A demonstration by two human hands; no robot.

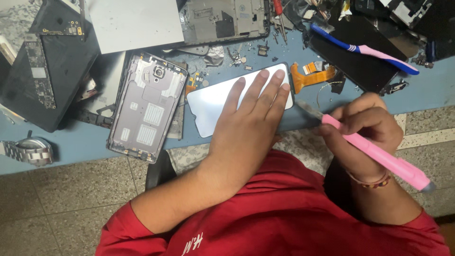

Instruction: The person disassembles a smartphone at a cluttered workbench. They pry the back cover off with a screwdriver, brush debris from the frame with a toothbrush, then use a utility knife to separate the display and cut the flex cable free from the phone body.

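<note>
The left hand (253, 111) lies flat, fingers spread, pressing a white phone screen (213, 102) at the blue table's (80, 147) near edge — the right hand (365, 125) is closed around a pink knife (374, 151), its blade at the screen's right end, just beside an orange flex cable (310, 76).

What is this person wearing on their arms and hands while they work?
Both hands, the left hand and the right hand, are bare, with no gloves. Short red sleeves end above the elbows. A thin beaded bracelet circles the right wrist.
</note>
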